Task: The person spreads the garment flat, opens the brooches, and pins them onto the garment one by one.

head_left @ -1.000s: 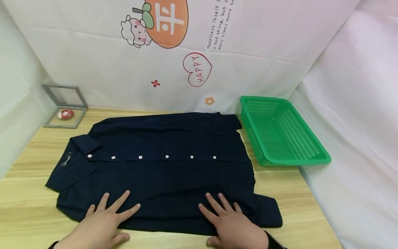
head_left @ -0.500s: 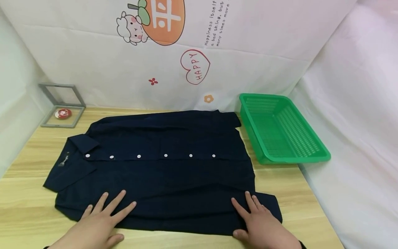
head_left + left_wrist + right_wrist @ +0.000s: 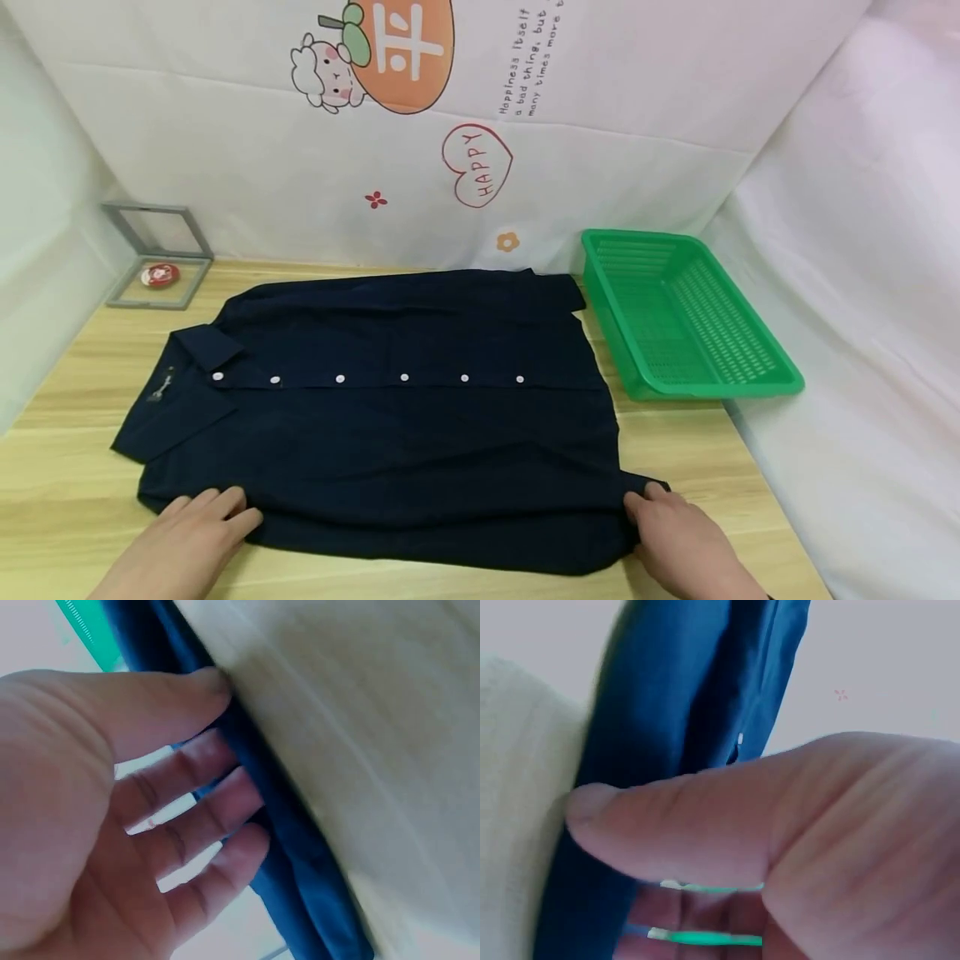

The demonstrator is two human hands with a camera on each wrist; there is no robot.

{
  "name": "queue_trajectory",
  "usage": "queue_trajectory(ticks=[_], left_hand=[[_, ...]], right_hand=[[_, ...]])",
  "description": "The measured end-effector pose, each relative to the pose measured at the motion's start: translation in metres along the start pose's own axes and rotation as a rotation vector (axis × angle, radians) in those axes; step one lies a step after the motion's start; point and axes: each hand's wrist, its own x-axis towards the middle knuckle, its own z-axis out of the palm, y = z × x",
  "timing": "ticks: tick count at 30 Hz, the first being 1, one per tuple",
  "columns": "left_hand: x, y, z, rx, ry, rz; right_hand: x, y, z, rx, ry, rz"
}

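Note:
A dark navy button-up shirt point(image 3: 420, 433) lies front up across the table, collar to the left, white buttons in a row along its middle. At its near left edge, below the shoulder, my left hand point(image 3: 191, 533) pinches the fabric, thumb at the edge and curled fingers over it in the left wrist view. My right hand point(image 3: 686, 533) grips the near sleeve by the cuff at the lower right, hiding most of the cuff. In the right wrist view its thumb point(image 3: 667, 817) lies across the blue cloth with the fingers partly hidden beyond. The near sleeve runs between both hands.
To the right, a green plastic basket point(image 3: 637, 379) stands close to the shirt's far cuff and reaches over the table's right edge. A grey-framed clear case point(image 3: 191, 292) holding a red and white round item stands open at the back left. A printed white cloth point(image 3: 600, 183) hangs behind.
The right hand slid right from the lower body of the shirt to the cuff. My left hand moved left and down to the near edge. Both hands' spread fingers have curled onto the fabric.

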Motion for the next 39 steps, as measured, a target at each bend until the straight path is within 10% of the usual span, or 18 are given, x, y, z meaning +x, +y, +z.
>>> queue_trajectory(ticks=[19,29,39], left_hand=[[0.001,-0.008,-0.006,-0.067,-0.016,-0.051],[-0.002,-0.014,-0.005,-0.08,0.018,0.023],[-0.004,-0.019,-0.006,-0.144,-0.014,0.045]], right_hand=[[-0.008,0.012,-0.006,0.266,-0.222,-0.184],[0.005,-0.004,-0.01,0.027,0.227,-0.306],[0.012,0.0,-0.006,0.034,0.081,-0.184]])
